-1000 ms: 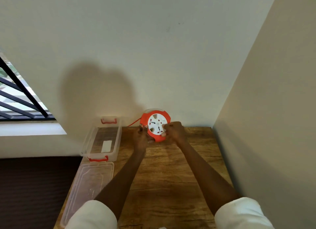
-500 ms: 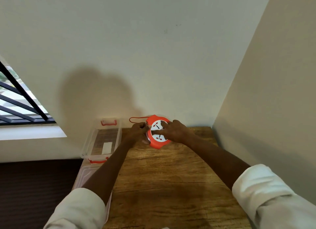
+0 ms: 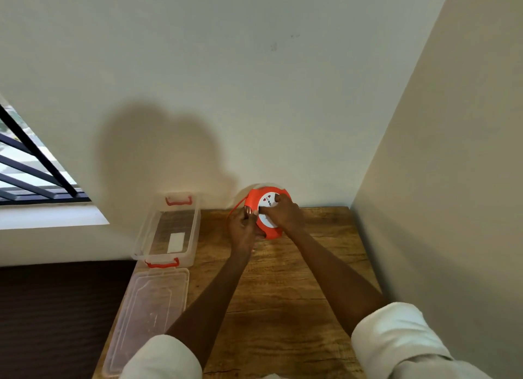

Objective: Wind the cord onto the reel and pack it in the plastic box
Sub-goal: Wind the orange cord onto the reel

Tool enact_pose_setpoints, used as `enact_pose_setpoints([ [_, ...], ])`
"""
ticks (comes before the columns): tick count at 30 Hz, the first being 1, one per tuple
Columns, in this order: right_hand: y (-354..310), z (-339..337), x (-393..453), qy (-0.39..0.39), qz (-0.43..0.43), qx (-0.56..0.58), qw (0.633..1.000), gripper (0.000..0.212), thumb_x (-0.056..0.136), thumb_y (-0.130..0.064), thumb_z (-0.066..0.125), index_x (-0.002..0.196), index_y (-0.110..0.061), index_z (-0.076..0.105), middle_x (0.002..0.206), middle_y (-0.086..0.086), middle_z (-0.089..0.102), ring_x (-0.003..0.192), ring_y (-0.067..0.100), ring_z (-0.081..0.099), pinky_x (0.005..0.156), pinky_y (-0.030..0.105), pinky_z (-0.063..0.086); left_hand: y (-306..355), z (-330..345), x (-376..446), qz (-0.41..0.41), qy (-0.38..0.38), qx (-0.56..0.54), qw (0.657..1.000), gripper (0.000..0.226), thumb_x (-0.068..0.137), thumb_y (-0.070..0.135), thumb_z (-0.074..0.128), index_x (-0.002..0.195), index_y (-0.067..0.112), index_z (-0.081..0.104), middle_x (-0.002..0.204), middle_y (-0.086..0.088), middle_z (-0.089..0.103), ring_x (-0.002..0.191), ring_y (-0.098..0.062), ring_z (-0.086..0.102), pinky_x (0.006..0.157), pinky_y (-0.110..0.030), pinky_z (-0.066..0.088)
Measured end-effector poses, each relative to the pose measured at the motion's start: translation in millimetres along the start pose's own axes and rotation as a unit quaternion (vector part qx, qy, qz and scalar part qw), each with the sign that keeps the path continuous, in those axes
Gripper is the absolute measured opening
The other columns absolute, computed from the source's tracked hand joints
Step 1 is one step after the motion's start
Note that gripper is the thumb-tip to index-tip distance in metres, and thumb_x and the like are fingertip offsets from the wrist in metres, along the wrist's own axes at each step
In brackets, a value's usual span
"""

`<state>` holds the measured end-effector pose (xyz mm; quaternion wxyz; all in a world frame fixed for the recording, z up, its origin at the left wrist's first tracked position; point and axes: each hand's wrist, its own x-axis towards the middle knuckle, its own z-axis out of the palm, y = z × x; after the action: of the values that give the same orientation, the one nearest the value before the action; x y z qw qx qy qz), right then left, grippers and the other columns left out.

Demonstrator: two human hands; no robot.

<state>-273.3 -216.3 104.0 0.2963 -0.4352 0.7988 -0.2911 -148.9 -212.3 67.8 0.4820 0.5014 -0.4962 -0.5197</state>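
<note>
Reel [image 3: 263, 208], orange with a white socket face, stands tilted on its edge at the far end of the wooden surface [image 3: 283, 279], face turned toward the camera and up. Half a second ago it sat lower and showed more of its face. The right hand [image 3: 284, 213] lies over the face from the right, gripping it; the left hand [image 3: 243, 225] holds the left rim, pinching the orange cord [image 3: 236, 206]. To the left sit the open plastic box [image 3: 165, 228] and, nearer, its lid [image 3: 150, 316].
</note>
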Motion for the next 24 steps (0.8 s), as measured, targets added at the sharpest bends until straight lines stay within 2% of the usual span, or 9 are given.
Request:
enact_pose_setpoints([
  [2,0,4,3,-0.012,0.115,0.210,0.971,0.077,0.082,-0.054,0.073,0.142,-0.012,0.047,0.140,0.009,0.059,0.118,0.032,0.061,0.095,0.041,0.054,-1,4,-4,0.031,0.005,0.015,0.999,0.014,0.094,0.026,0.067,0.107,0.022,0.070,0.107,0.003,0.070,0.092,-0.010,0.071,0.077,-0.031,0.062],
  [4,-4,5,2,-0.024,0.209,0.371,0.904,0.075,0.087,-0.048,0.072,0.143,-0.009,0.041,0.139,0.012,0.059,0.113,0.033,0.064,0.084,0.035,0.054,3,6,-9,0.043,0.014,0.029,0.999,0.011,0.094,0.018,0.067,0.105,0.018,0.067,0.093,0.013,0.066,0.080,0.003,0.068,0.067,-0.018,0.056],
  [7,-2,4,2,-0.033,0.217,0.406,0.887,0.071,0.090,-0.046,0.070,0.142,-0.008,0.042,0.133,0.013,0.062,0.104,0.031,0.069,0.070,0.031,0.054,1,10,-9,0.015,-0.003,-0.008,1.000,0.012,0.095,0.015,0.065,0.106,0.020,0.066,0.089,0.019,0.068,0.077,0.009,0.069,0.060,-0.011,0.052],
  [10,5,3,1,-0.039,0.108,0.273,0.955,0.053,0.093,-0.040,0.067,0.133,-0.006,0.057,0.109,0.008,0.074,0.090,0.030,0.074,0.058,0.028,0.051,-2,1,-2,-0.038,0.006,-0.064,0.997,0.019,0.097,0.022,0.063,0.113,0.013,0.067,0.097,0.003,0.074,0.087,-0.010,0.074,0.058,-0.017,0.056],
  [13,18,-6,0,0.037,-0.054,-0.037,0.997,0.039,0.094,-0.044,0.060,0.123,-0.018,0.066,0.120,0.004,0.071,0.104,0.026,0.068,0.083,0.036,0.053,-1,-11,9,-0.084,-0.017,-0.082,0.993,0.035,0.097,0.029,0.063,0.126,0.009,0.064,0.115,-0.010,0.072,0.095,-0.028,0.073,0.062,-0.037,0.062],
  [16,24,-21,-2,0.069,-0.216,-0.235,0.945,0.032,0.097,-0.037,0.056,0.127,-0.026,0.059,0.130,0.003,0.062,0.107,0.027,0.065,0.082,0.036,0.051,14,-24,18,-0.105,-0.053,-0.066,0.991,0.037,0.100,0.027,0.057,0.131,0.006,0.059,0.120,-0.013,0.069,0.099,-0.031,0.070,0.056,-0.031,0.061],
  [19,20,-38,3,-0.023,-0.355,-0.364,0.861,0.039,0.099,-0.038,0.053,0.138,-0.037,0.052,0.148,0.003,0.045,0.127,0.028,0.050,0.097,0.040,0.045,25,-40,31,-0.101,-0.097,-0.014,0.990,0.036,0.101,0.029,0.055,0.126,0.003,0.061,0.114,-0.016,0.069,0.087,-0.026,0.069,0.052,-0.028,0.059],
  [22,14,-53,7,-0.070,-0.425,-0.462,0.775,0.050,0.099,-0.030,0.059,0.145,-0.044,0.044,0.158,0.002,0.033,0.134,0.031,0.042,0.108,0.044,0.039,34,-51,42,-0.113,-0.147,0.028,0.982,0.039,0.099,0.029,0.059,0.125,-0.001,0.061,0.098,-0.015,0.071,0.074,-0.023,0.070,0.051,-0.034,0.060],
  [24,9,-60,6,-0.083,-0.430,-0.493,0.752,0.057,0.097,-0.028,0.063,0.146,-0.045,0.041,0.159,0.004,0.031,0.133,0.033,0.042,0.107,0.044,0.040,39,-54,48,-0.112,-0.175,0.071,0.976,0.039,0.098,0.027,0.061,0.124,-0.002,0.063,0.088,-0.012,0.071,0.066,-0.020,0.070,0.050,-0.032,0.059],
])
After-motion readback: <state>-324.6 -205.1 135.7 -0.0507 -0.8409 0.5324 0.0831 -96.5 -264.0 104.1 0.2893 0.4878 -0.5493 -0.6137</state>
